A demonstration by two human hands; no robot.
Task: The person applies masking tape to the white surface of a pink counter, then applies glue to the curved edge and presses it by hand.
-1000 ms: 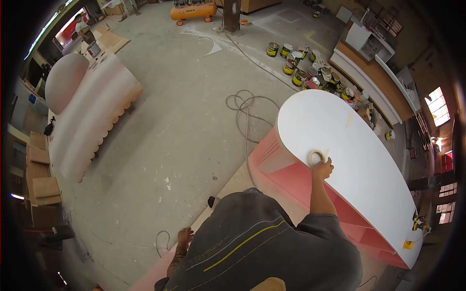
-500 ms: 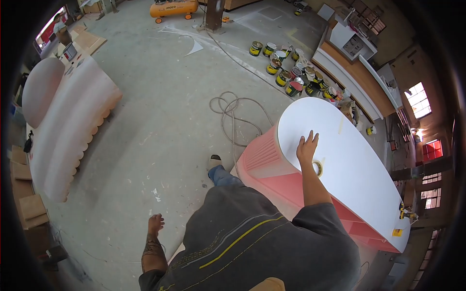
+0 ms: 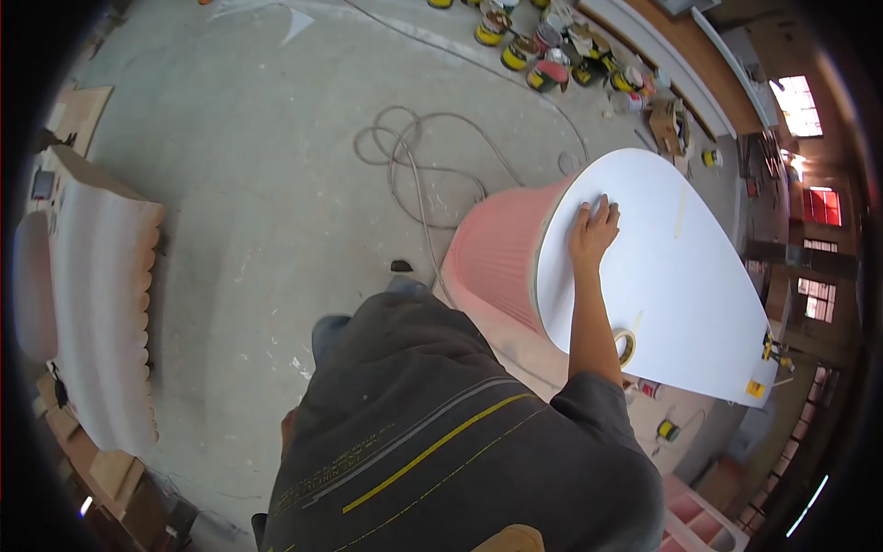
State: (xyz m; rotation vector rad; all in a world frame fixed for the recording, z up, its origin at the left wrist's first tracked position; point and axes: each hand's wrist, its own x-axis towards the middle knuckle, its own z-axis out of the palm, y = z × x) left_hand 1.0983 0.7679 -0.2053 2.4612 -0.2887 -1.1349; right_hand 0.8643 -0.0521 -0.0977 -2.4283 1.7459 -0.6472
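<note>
With right hand [image 3: 591, 230] pressed flat on white panel [image 3: 662, 276], tape roll [image 3: 625, 347] at 5 o'clock risks sliding off; left hand unseen.

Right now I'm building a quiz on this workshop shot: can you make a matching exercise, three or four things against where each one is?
Things:
1. right hand
2. roll of tape
3. coiled hose
4. paint cans

Places:
A. on the concrete floor beside the pink cabinet
B. clustered on the floor at the top of the view
C. flat on the white panel
D. around the right forearm

Pairs: 1-C, 2-D, 3-A, 4-B
</note>
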